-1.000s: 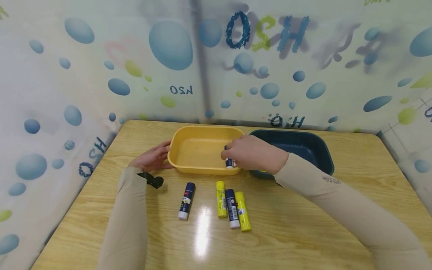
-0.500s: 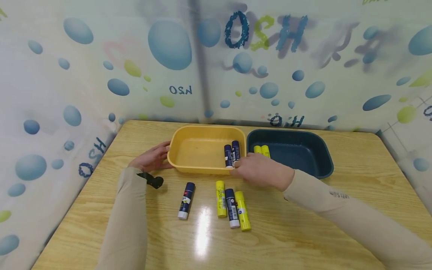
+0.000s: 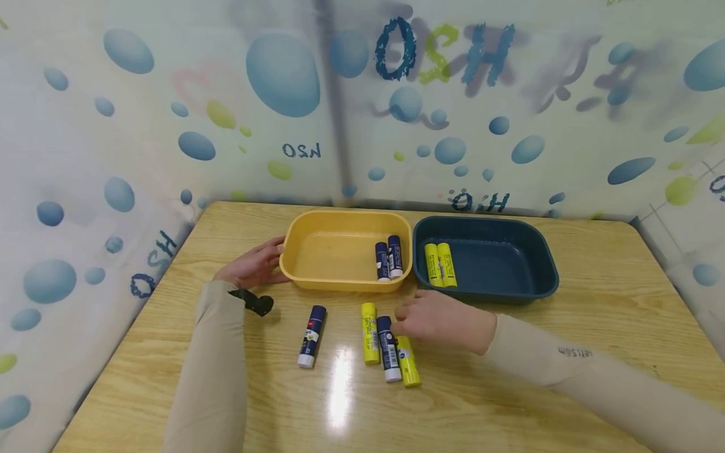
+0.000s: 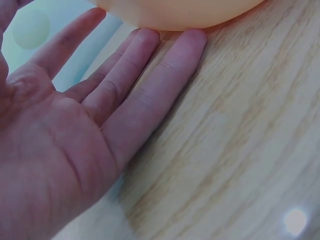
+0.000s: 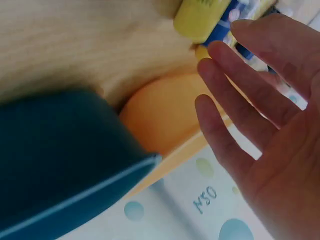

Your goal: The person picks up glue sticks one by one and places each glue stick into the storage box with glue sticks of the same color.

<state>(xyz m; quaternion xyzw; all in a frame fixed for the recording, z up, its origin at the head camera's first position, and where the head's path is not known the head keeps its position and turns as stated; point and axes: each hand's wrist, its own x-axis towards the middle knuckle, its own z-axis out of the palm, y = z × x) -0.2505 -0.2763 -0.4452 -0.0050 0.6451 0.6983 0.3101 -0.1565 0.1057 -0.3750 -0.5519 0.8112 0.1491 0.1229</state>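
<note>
My left hand (image 3: 255, 264) rests at the left wall of the yellow basin (image 3: 323, 283); in the left wrist view its straight fingertips touch the wall. Over the table, my right hand (image 3: 442, 318) is close above the right-hand yellow glue stick (image 3: 409, 368) and covers its top end. The fingers are spread and hold nothing in the right wrist view. Beside that stick lie a navy glue stick (image 3: 389, 349) and another yellow glue stick (image 3: 370, 333). Farther left is a navy glue stick (image 3: 311, 336) with a white base.
Two navy glue sticks (image 3: 382, 261) lie at the right end inside the yellow basin. A dark blue basin (image 3: 487, 294) stands right beside it, with two yellow glue sticks (image 3: 446, 264) at its left end. A patterned wall covering (image 3: 362, 126) rises behind the wooden table (image 3: 272, 402).
My right hand has left a navy glue stick beside another in the yellow basin, then come forward to the sticks on the table. The left hand has stayed at the basin.
</note>
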